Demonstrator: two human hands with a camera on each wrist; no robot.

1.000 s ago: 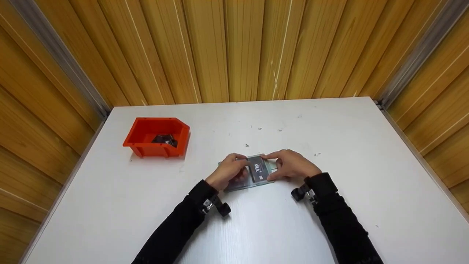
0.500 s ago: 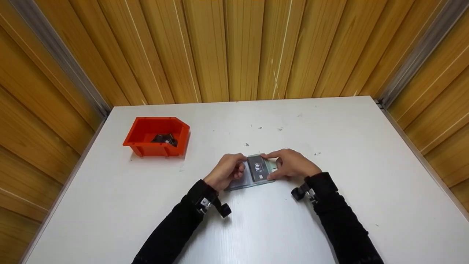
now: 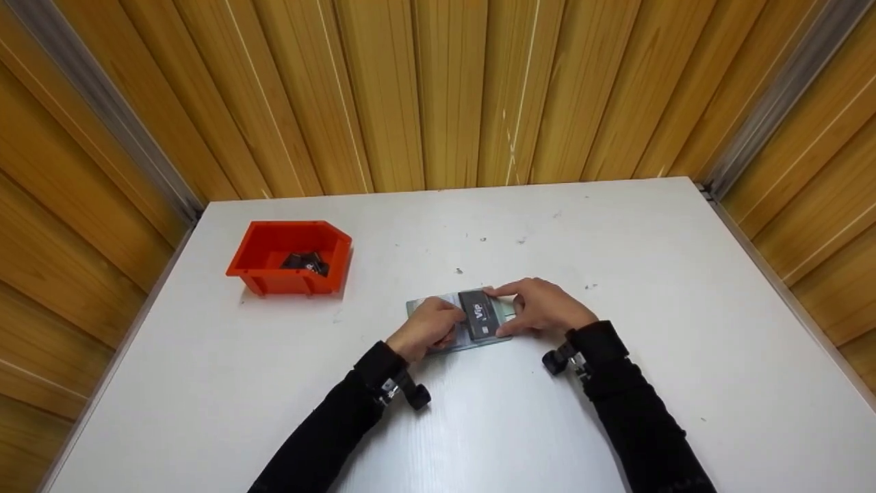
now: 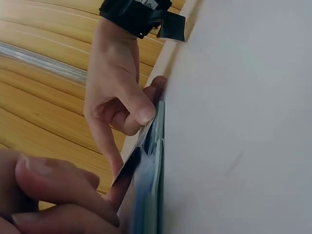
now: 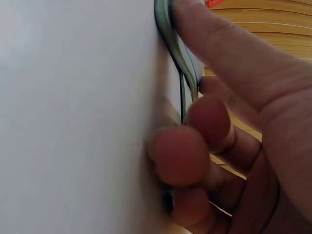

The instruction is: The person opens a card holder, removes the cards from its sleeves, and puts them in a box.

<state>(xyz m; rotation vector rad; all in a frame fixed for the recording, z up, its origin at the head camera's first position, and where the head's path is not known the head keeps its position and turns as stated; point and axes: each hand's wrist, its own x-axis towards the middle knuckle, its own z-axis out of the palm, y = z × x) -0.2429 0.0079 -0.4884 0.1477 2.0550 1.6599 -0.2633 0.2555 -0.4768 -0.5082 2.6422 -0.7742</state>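
A dark card [image 3: 478, 314] printed "Vip" lies over the right part of a flat, clear and greenish card holder [image 3: 417, 306] on the table. My right hand [image 3: 544, 306] holds the card at its right side, index finger at the far corner and thumb at the near one. From the left, my left hand [image 3: 430, 327] reaches over the holder, its index finger touching the card's left edge and its other fingers bent. In the left wrist view the card [image 4: 129, 165] stands tilted above the holder's thin layers [image 4: 158, 165]. How far the card sits in a pocket is hidden.
A red bin [image 3: 291, 281] with several dark cards [image 3: 306, 263] inside stands at the back left of the white table [image 3: 616, 239]. Wood-patterned walls [image 3: 452, 96] close off the back and sides.
My left hand first drew back off the card, then came forward again with its index finger at the card's left edge. My right hand has stayed in place on the card.
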